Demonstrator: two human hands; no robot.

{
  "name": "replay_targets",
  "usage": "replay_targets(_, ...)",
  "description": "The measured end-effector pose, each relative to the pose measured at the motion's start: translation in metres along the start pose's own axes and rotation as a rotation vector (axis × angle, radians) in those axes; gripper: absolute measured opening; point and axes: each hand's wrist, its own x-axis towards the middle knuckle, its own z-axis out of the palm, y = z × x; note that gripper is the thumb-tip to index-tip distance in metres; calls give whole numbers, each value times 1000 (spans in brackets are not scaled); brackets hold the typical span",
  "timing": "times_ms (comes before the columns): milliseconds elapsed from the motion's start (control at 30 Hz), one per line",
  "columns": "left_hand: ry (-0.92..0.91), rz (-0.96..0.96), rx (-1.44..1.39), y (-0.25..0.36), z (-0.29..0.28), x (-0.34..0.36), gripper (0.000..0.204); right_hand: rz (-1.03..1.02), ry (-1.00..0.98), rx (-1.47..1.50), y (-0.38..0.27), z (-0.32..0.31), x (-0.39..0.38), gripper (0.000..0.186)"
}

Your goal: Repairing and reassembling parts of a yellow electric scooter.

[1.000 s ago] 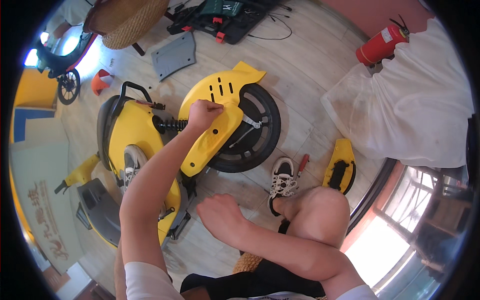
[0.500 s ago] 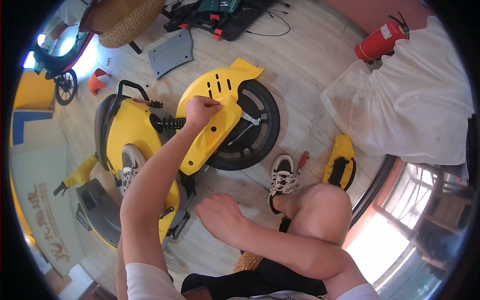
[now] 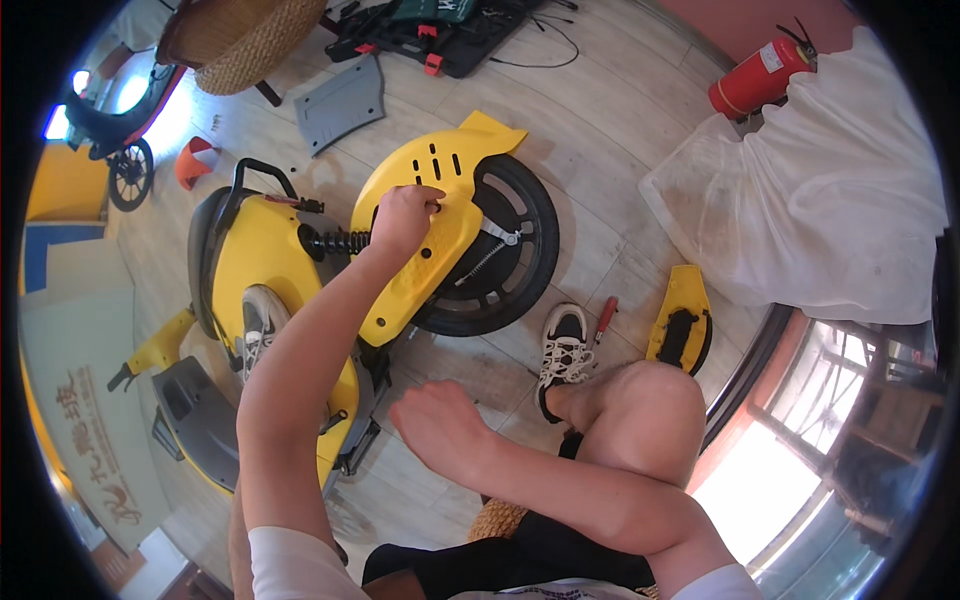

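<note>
A yellow electric scooter (image 3: 255,250) lies on its side on the floor. Its yellow rear fender and side cover (image 3: 425,160) partly hide the black rear wheel (image 3: 535,230). On the cover, beside a small dark hole, are the pinched fingertips of my left hand (image 3: 402,218); anything between them is too small to make out. My right hand (image 3: 438,422) is curled closed above the floor, near the scooter's underside and touching no part of it. Its fingers face away, so whatever it may hold is hidden. A black coil shock absorber (image 3: 340,243) shows behind my left wrist.
My left shoe (image 3: 264,322) rests on the scooter body. A red-handled tool (image 3: 606,314) and a loose yellow cover (image 3: 683,300) lie right of my other shoe. Farther off are a grey panel (image 3: 342,105), a toolbox (image 3: 440,40) and a red fire extinguisher (image 3: 758,80).
My left fingertips have shifted slightly on the yellow cover, and a dark hole beside them now shows. My right hand is almost unmoved, still curled.
</note>
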Motion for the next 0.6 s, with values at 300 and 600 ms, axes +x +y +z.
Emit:
replay_targets(300,-97,89,157,7,-26,-4,33,33,-102,4,2,-14,4,10)
replay_targets(600,-443,298,546,26,-172,-46,22,95,18,-89,14,-30,14,20)
